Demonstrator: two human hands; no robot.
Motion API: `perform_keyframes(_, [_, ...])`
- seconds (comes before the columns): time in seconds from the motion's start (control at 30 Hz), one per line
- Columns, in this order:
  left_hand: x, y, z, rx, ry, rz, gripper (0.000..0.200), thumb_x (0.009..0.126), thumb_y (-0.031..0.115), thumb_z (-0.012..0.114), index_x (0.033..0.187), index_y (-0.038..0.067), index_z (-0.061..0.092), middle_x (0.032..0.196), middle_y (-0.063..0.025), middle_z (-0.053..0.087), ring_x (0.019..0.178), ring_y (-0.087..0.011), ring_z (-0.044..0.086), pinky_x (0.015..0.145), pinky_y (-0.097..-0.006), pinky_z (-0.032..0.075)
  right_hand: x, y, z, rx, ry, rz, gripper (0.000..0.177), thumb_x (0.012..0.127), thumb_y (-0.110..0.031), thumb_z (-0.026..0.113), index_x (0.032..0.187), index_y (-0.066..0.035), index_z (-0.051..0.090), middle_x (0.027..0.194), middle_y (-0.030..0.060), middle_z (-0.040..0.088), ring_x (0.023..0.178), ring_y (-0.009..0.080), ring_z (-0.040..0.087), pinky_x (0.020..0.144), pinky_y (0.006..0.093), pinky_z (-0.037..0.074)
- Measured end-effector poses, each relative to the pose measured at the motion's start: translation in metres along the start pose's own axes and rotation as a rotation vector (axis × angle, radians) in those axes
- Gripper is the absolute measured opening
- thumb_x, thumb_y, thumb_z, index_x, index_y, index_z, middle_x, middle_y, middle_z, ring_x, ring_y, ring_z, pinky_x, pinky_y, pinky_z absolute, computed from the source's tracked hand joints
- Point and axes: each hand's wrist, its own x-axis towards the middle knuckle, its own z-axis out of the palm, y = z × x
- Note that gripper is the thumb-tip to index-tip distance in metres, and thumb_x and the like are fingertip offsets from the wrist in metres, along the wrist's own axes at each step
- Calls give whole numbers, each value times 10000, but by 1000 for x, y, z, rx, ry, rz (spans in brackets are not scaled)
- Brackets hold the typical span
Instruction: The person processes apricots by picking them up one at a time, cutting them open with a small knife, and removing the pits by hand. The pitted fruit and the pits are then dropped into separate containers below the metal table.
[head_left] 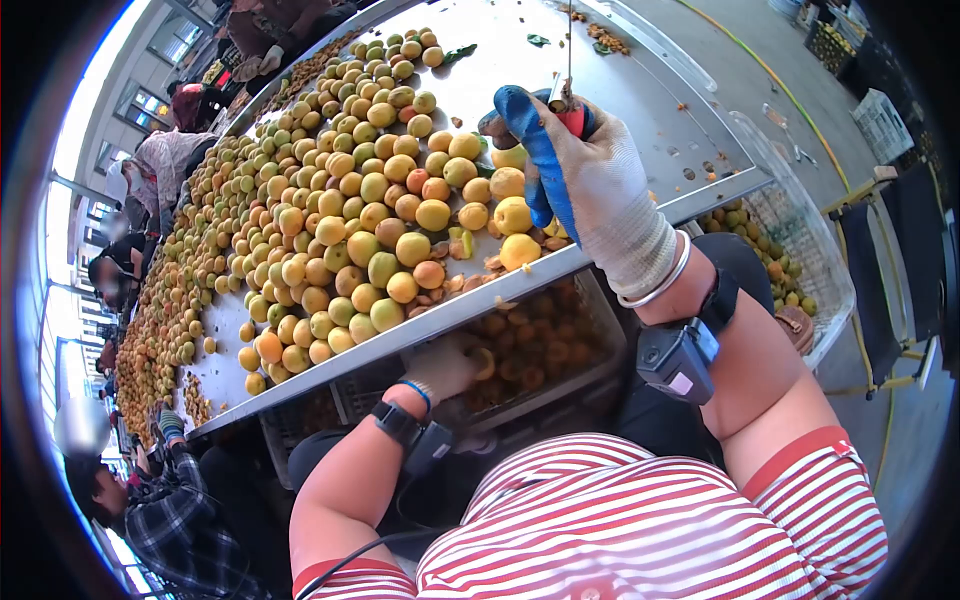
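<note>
My right hand [600, 165], in a white knit glove with blue coating, is raised over the near edge of the metal table [490, 75]. Its fingers are closed around a thin metal-rod tool [561, 95] with a red and black part at the grip; the rod points away from me. Below the table edge, my gloved left hand [445, 368] reaches over a crate [540, 405] of apricots. Its fingers curl against a yellow apricot [484, 362], partly in shadow. Whole apricots [383, 268] cover much of the table, and cut pieces [460, 243] lie near its rim.
At the right, a clear plastic bin [835, 290] holds greenish apricots. Beyond it are a folding chair [890, 270], a white crate [882, 125] and a yellow hose [790, 95] on the floor. Along the left side, a person in a plaid shirt [190, 530] and others work at the table.
</note>
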Motion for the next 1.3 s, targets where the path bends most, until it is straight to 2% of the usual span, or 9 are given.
perform_keyframes(0.43, [25,-41,3,368,131,273,305,910,267,605,1164,124,698,1259,-153,635,1151,-363,597,1018,-467,451,-10,-21,-34,-15,46,-11,374,968,-383,674,970,-13,728,591,-29,545,497,37,525,449,204,445])
perform_keyframes(0.5, [25,-36,-3,356,-80,294,311,905,219,629,1192,114,684,1264,-125,624,1163,-354,585,1025,-425,462,-9,-20,-37,-11,30,0,362,965,-371,680,957,-12,728,597,-30,546,502,34,530,446,202,445])
perform_keyframes(0.6, [-1,28,-23,180,-211,413,334,910,244,653,1214,107,677,1250,-117,646,1165,-312,601,1022,-380,468,-11,-27,-35,-159,100,-8,303,950,-330,708,911,-30,725,613,-37,543,518,32,547,437,196,434])
perform_keyframes(0.63, [-33,86,-48,-2,-184,120,347,940,278,651,1238,101,665,1226,-117,674,1137,-261,630,1000,-360,483,-9,-28,-32,-182,109,17,289,946,-333,711,902,-48,701,617,-34,540,505,37,536,434,198,429])
perform_keyframes(0.7, [-60,135,-80,-169,-213,100,337,950,274,660,1242,105,671,1155,-111,708,1060,-188,659,948,-325,506,-7,-28,-30,-167,116,52,230,957,-290,691,958,-62,659,613,-35,531,495,51,530,435,205,431])
perform_keyframes(0.83, [-61,139,-111,-269,158,369,223,912,130,709,1121,53,710,946,-30,724,859,-98,652,793,-253,526,-6,-26,-25,-155,128,89,182,971,-232,655,1036,-67,611,667,-20,556,520,67,547,447,215,443])
perform_keyframes(1.0, [-14,119,-148,234,476,9,356,819,332,720,1089,100,720,1023,-151,716,982,-310,695,846,-416,550,-1,-8,-22,-284,168,-29,165,991,-189,621,1087,-60,587,825,26,612,593,84,585,493,231,487])
perform_keyframes(1.2, [22,114,-136,494,406,-19,374,778,358,723,1030,83,694,1003,-154,717,978,-343,690,827,-449,551,2,-11,-13,-244,122,1,274,1002,-174,597,1164,32,517,929,166,669,763,180,683,668,307,575])
perform_keyframes(1.3, [14,111,-143,464,420,31,366,759,337,734,1016,81,683,968,-144,715,943,-336,695,799,-439,554,2,-12,-10,-218,130,24,243,1002,-151,599,1169,10,527,882,116,652,722,120,646,622,265,555])
